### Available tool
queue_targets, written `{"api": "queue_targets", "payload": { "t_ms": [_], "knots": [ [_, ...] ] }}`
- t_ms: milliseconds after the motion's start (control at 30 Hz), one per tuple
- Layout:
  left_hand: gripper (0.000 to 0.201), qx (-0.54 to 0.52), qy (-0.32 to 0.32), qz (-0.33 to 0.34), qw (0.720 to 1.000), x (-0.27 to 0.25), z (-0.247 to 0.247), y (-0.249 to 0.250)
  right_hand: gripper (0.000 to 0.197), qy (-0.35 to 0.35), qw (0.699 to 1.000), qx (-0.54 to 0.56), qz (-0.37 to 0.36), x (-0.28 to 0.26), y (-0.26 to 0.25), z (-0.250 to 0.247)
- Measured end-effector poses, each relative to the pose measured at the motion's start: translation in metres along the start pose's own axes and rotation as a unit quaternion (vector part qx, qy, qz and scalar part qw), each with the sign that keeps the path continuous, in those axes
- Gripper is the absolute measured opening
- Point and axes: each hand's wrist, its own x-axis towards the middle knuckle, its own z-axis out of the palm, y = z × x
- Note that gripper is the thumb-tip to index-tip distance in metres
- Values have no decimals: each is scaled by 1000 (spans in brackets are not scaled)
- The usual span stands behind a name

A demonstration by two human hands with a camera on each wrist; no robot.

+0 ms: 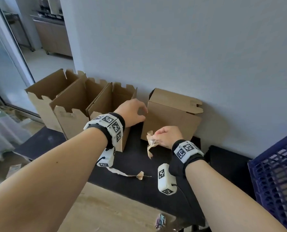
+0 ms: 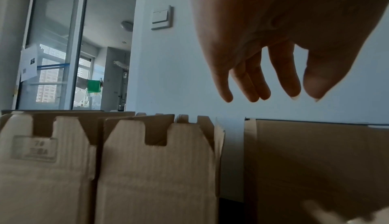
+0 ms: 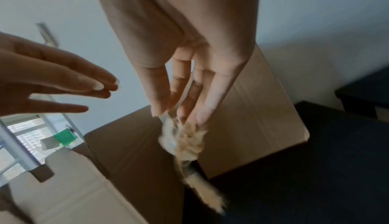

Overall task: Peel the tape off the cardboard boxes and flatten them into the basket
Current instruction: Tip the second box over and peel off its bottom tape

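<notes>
A closed brown cardboard box (image 1: 172,119) stands against the wall on a black mat (image 1: 139,164). My left hand (image 1: 141,113) hovers at its upper left corner with relaxed fingers and holds nothing; the left wrist view shows that hand (image 2: 294,92) above the box (image 2: 315,161) without touching it. My right hand (image 1: 157,137) is in front of the box's lower face and pinches a crumpled strip of peeled tape (image 1: 150,144). In the right wrist view the tape (image 3: 185,142) hangs from the thumb and fingertips (image 3: 157,109). The blue basket (image 1: 276,178) is at the far right.
Three open-topped boxes (image 1: 82,104) stand in a row left of the closed one. Another peeled tape strip (image 1: 129,174) lies on the mat near me. The wall runs right behind the boxes. A glass door and a doorway are at the left, with wooden floor in front.
</notes>
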Motion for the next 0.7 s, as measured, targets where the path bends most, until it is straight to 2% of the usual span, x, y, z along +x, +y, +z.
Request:
{"api": "queue_targets", "payload": {
  "t_ms": [100,167,300,400,500,600,700],
  "knots": [
    [24,-6,-10,-9,1000,-2,2,-14,13,-30,997,67,20,7,0,21],
    [24,-11,-18,-13,1000,-3,4,-22,22,-34,991,127,32,8,-2,29],
    [26,-21,-30,-3,999,-4,9,-28,25,50,990,119,56,12,-3,40],
    [30,-12,-96,-1,995,-1,20,-28,24,83,981,161,75,12,-2,37],
    [42,3,-175,-12,985,4,36,-27,22,61,970,221,82,9,0,28],
    [22,11,-185,-14,983,12,48,-26,22,33,965,245,87,6,3,20],
    [15,95,-237,-16,967,20,54,-23,21,62,967,219,113,11,15,13]
  ]
}}
